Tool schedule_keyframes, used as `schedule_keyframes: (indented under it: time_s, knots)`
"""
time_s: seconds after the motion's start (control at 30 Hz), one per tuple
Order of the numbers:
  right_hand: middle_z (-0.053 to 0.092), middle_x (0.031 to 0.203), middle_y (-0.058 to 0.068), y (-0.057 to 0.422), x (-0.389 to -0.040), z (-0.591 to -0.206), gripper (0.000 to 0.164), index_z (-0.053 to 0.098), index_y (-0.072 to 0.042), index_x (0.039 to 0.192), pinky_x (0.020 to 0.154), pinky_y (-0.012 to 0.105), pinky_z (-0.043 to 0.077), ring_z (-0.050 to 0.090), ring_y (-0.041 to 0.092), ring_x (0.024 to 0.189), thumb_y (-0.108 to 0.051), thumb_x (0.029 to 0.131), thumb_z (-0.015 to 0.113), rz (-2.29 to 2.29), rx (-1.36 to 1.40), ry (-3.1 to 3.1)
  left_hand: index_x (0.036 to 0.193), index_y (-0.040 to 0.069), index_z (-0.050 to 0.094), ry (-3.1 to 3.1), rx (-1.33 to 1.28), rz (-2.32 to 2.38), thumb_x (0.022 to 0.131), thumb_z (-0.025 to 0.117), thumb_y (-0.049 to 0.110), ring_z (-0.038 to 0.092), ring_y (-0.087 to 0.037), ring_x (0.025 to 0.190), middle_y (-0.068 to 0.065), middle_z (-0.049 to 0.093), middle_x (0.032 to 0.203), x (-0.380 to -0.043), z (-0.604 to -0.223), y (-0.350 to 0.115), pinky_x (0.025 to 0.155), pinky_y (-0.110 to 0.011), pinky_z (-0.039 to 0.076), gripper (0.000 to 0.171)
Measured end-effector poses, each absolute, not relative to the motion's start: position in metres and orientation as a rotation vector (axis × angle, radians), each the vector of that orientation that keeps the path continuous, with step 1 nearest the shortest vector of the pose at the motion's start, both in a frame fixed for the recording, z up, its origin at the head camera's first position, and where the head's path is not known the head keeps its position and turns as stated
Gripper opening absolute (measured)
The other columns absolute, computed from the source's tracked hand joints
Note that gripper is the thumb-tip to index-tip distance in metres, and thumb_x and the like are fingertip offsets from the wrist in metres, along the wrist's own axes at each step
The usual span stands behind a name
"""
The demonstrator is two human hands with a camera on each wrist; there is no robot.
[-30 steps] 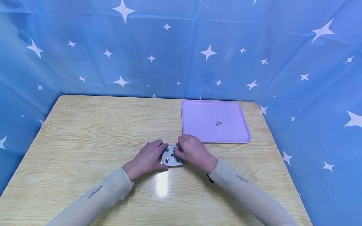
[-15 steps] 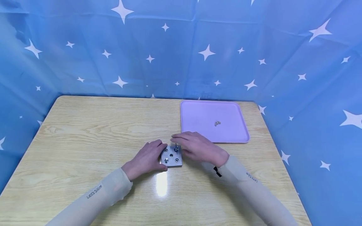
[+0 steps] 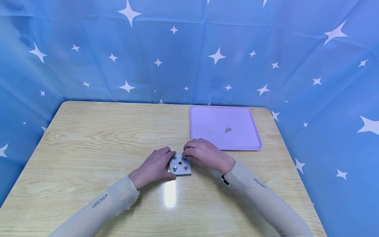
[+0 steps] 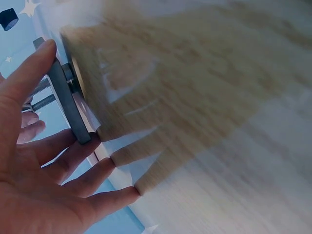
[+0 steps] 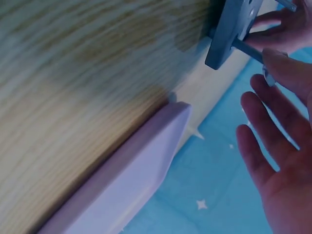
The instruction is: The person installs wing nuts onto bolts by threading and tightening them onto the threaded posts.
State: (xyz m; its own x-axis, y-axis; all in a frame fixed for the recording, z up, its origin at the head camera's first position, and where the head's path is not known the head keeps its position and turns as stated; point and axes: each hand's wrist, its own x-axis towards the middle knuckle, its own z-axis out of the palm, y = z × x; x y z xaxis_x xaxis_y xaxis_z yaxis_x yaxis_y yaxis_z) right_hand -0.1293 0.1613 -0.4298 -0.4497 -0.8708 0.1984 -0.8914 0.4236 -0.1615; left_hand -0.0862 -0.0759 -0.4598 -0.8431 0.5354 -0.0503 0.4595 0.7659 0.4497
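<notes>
A square metal plate (image 3: 180, 169) with several holes lies in front of me. My left hand (image 3: 157, 164) holds its left side, thumb at the near edge and index finger at the far edge. A threaded bolt (image 5: 247, 50) stands up through the far right hole. At its top, the thumb and index finger of my right hand (image 3: 205, 154) pinch a small shiny piece that looks like a wing nut (image 5: 267, 76); the other fingers spread away. A second bolt (image 3: 175, 168) stands in the near left hole. Bolt heads (image 4: 68, 71) show under the plate in the left wrist view.
A purple tray (image 3: 207, 115) lies at the back right of the wooden table (image 3: 112, 131), just behind my right hand. Small metal pieces (image 3: 228, 130) lie together in it. A blue curtain (image 3: 189, 42) with white stars surrounds the table's back and sides.
My right hand lifted its fingers off the far right bolt, showing it, then closed on its top again. My left hand and the plate stay in place.
</notes>
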Motion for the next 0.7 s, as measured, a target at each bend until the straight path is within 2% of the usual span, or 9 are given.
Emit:
schedule_keyframes:
  time_s: [0.2, 0.5, 0.6, 0.7]
  knots:
    - [0.067, 0.091, -0.002, 0.156, -0.125, -0.436, 0.011, 0.074, -0.010, 0.096, 0.076, 0.029, 0.053, 0.062, 0.013, 0.083, -0.020, 0.094, 0.078, 0.373, 1.423, -2.672, 0.135, -0.001, 0.062, 2.788, 0.800, 0.634, 0.065, 0.096, 0.040, 0.057, -0.023, 0.105, -0.007, 0.061, 0.112, -0.087, -0.459, -0.075, 0.097, -0.052, 0.047, 0.088]
    - [0.065, 0.083, -0.003, 0.147, -0.115, -0.444, 0.018, 0.071, -0.010, 0.091, 0.069, 0.029, 0.052, 0.057, 0.011, 0.074, -0.027, 0.093, 0.077, 0.320, 1.146, -2.777, 0.135, -0.001, 0.062, 2.793, 0.809, 0.622, 0.066, 0.096, 0.041, 0.055, -0.021, 0.100, -0.006, 0.060, 0.110, -0.087, -0.460, -0.075, 0.091, -0.045, 0.047, 0.088]
    - [0.067, 0.084, -0.002, 0.148, -0.113, -0.444, 0.027, 0.071, -0.010, 0.094, 0.069, 0.030, 0.052, 0.059, 0.013, 0.073, -0.037, 0.095, 0.074, 0.269, 1.126, -2.781, 0.134, -0.001, 0.062, 2.798, 0.813, 0.619, 0.066, 0.095, 0.042, 0.055, -0.021, 0.099, -0.006, 0.060, 0.109, -0.087, -0.461, -0.075, 0.089, -0.043, 0.046, 0.087]
    - [0.071, 0.097, 0.002, 0.152, -0.113, -0.440, 0.041, 0.072, -0.008, 0.108, 0.077, 0.036, 0.053, 0.065, 0.018, 0.085, -0.047, 0.095, 0.071, 0.237, 1.179, -2.790, 0.134, -0.001, 0.062, 2.803, 0.815, 0.616, 0.066, 0.095, 0.043, 0.056, -0.022, 0.101, -0.006, 0.060, 0.110, -0.086, -0.461, -0.076, 0.090, -0.045, 0.047, 0.087]
